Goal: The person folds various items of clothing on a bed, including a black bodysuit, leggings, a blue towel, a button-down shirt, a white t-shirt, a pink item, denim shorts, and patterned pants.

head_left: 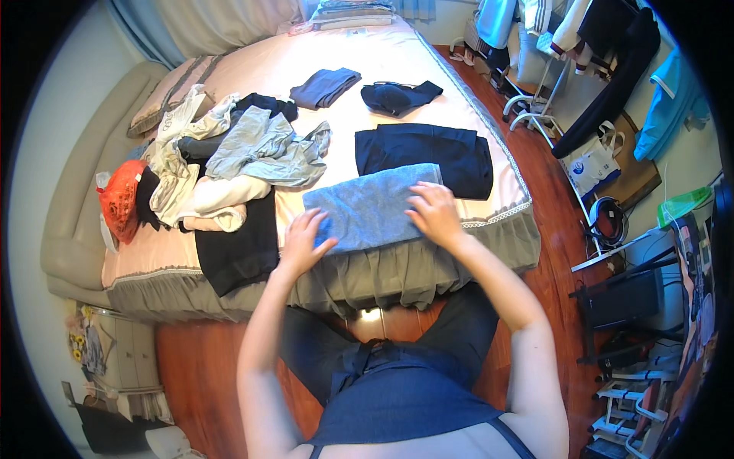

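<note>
A blue-grey towel-like cloth (367, 209), folded into a long rectangle, lies along the bed's near edge. At its left end rests my left hand (303, 241), fingers spread and thumb apart. My right hand (434, 212) touches the cloth's right end with its fingers slightly curled. Neither hand is closed on the fabric. Just beyond the cloth, and partly under it, is a folded black garment (424, 149). Left of my left hand, a black garment (241, 252) hangs over the bed's edge.
A heap of rumpled clothes (264, 143) and a red plastic bag (121, 201) occupy the bed's left side. Farther back lie a folded dark grey garment (325, 88) and a black bra (398, 98). A white clothes rack (539, 117) stands right of the bed.
</note>
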A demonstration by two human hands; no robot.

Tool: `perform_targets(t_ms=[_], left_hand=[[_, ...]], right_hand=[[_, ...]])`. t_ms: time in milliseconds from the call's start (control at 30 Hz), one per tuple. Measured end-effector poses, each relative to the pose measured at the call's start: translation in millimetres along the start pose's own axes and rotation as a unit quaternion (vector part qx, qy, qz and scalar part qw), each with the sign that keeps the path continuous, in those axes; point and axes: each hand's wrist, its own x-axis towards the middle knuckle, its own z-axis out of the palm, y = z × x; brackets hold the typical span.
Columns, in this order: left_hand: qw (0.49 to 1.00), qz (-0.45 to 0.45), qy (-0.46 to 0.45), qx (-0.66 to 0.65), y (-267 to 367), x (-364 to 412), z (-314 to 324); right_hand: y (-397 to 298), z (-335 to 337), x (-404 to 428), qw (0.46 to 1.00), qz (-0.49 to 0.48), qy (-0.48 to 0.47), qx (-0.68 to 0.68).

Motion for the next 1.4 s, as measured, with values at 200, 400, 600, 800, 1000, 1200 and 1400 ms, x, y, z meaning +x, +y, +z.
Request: perform_targets(t_ms=[200,400,600,800,1000,1200,1400], left_hand=[[0.991,-0.055,0.035,0.116,33,51,72],[0.983,-0.173,0.056,0.025,-45,8,73],[0.904,-0.207,0.223,-0.301,-39,35,88],[0.651,-0.348,-0.042,-0.673,-6,32,24],[0.552,-0.305,-0.049,-0.774,3,37,15],[0.438,-0.275,-0.037,-0.855,-6,13,4],[0.575,-0.308,-0.025,-0.758,-19,24,35]], right_hand=[[-7,66,16,0.990,0.030,-0.116,-0.076],[72,30,-39,0.956,0.233,0.005,-0.176],[53,36,-27,0.869,0.458,0.018,0.189],[22,6,26,0.715,0.438,-0.078,0.539],[-76,0,95,0.835,0.163,-0.246,0.464],[-107,75,54,0.934,0.115,-0.293,0.168],[-70,102,41,0.937,0.229,0.058,0.258]])
